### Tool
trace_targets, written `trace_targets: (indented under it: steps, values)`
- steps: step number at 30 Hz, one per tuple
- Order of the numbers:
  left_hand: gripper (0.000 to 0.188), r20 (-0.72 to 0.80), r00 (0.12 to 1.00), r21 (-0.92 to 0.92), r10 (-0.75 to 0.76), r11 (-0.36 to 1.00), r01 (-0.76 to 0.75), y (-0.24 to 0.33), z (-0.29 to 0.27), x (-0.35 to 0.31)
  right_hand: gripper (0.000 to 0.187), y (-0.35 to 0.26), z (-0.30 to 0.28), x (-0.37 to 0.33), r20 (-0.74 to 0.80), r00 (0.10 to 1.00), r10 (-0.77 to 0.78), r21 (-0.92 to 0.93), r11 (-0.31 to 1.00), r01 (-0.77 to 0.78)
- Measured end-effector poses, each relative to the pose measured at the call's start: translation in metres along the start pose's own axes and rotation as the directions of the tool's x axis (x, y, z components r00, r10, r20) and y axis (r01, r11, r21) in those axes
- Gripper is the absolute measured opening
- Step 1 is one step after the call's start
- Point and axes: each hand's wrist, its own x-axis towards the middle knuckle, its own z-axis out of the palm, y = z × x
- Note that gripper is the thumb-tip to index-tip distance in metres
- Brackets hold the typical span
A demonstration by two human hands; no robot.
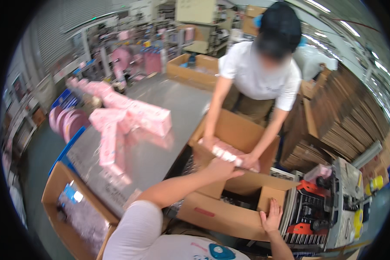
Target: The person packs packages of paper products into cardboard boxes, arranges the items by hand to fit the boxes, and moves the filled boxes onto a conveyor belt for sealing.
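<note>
Right fingers (274,207), slightly apart, on the cardboard box (229,219)

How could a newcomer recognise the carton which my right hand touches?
Find the grey metal table. To its right, the carton stands open, nearer to you than another open carton. Unlike that neighbour, over which a co-worker's arms reach, it shows a red mark facing you.

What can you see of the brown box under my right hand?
The box looks like brown cardboard, with a red mark on its near side. Its top is open; the inside is largely dark, so I cannot tell its contents. It is in front of you, nearer than another open box. Your right hand rests spread on its right end.
</note>
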Motion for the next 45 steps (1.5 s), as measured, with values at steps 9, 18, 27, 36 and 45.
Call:
trace_targets:
  steps: [9, 18, 27, 36, 45]
  values:
    - [0.072, 0.064, 0.989, 0.044, -0.136, 0.99, 0.133, -0.048, 0.07, -0.137, 0.075, 0.052, 0.028, -0.002, 0.509, 0.62, 0.597, 0.852, -0.248, -0.461]
    - [0.05, -0.199, 0.911, -0.264, -0.361, 0.915, 0.305, -0.167, 0.092, -0.154, 0.067, 0.107, 0.249, -0.148, 0.57, 0.19, 0.8, 0.6, -0.246, -0.762]
    - [0.064, 0.531, 0.751, -0.823, -0.392, -0.45, 0.347, -0.133, 0.147, -0.194, 0.011, -0.055, -0.147, 0.001, 0.314, 0.947, 0.062, 0.871, 0.379, -0.313]
    - [0.062, 0.525, 0.749, -0.845, -0.404, -0.139, 0.517, -0.065, 0.065, -0.193, 0.075, -0.183, -0.005, 0.01, 0.513, 0.553, -0.657, 0.582, 0.739, 0.339]
    - [0.045, 0.527, 0.578, -0.693, -0.623, 0.077, 0.716, -0.053, 0.074, -0.219, 0.047, -0.01, -0.06, 0.01, 0.174, 0.963, 0.206, -0.149, 0.972, -0.181]
